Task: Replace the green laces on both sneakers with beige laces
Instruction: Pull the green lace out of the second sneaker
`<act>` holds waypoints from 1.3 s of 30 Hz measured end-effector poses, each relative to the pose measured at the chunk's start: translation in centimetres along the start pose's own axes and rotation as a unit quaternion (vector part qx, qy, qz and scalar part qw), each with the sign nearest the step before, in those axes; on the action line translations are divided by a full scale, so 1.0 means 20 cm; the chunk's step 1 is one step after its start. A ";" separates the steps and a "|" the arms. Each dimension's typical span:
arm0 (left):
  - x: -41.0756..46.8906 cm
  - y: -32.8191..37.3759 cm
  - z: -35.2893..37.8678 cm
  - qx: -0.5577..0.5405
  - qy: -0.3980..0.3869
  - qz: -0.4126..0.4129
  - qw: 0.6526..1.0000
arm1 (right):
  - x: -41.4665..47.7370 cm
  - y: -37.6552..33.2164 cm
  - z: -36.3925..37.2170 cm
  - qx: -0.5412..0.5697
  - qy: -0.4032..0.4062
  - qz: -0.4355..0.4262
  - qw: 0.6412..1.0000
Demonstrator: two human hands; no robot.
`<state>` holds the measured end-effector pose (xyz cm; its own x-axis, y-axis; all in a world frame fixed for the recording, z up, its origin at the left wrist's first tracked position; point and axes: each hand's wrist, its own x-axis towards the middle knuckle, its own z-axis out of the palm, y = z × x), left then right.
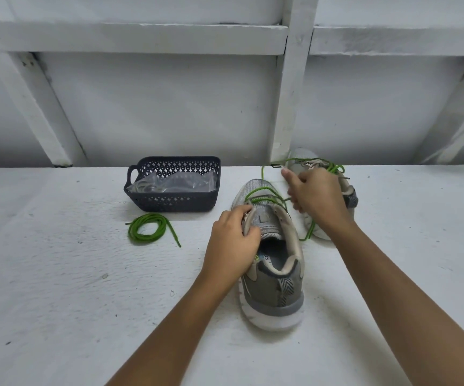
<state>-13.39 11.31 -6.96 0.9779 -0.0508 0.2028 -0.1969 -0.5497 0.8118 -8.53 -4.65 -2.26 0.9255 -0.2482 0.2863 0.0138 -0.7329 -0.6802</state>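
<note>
While one green lace [148, 231] is lying coiled by the basket [175, 204] of bagged beige laces [143, 187] near the surface's [58, 274] far edge, the left hand [232, 240] is gripping the near sneaker [275, 277] and the right hand [315, 196] is pinching its half-threaded lace [265, 201], leaving all relacing undone.

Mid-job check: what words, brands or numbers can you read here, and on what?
"FO": printed on the insole of the near sneaker; the rest is hidden behind the left hand.
Tongue label on that sneaker: too small to read.
Basket, its plastic bags, far sneaker: no readable text shows.
</note>
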 end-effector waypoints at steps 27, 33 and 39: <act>0.45 -0.05 -0.06 0.169 -0.089 0.055 0.980 | -0.42 0.07 0.11 0.323 -0.080 0.093 0.939; 0.46 -0.03 -0.05 0.173 -0.073 0.076 0.979 | -0.42 0.07 0.12 0.336 -0.053 0.107 0.934; 0.54 0.10 -0.17 -0.164 0.061 -0.044 0.984 | -0.42 0.07 0.11 0.326 -0.040 0.104 0.939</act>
<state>-3.39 12.45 -1.22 0.9802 0.0963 0.1728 -0.1444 -0.2487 0.9578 -15.45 -2.14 -7.18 0.9587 -0.2763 0.0675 0.0339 -0.1245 -0.9916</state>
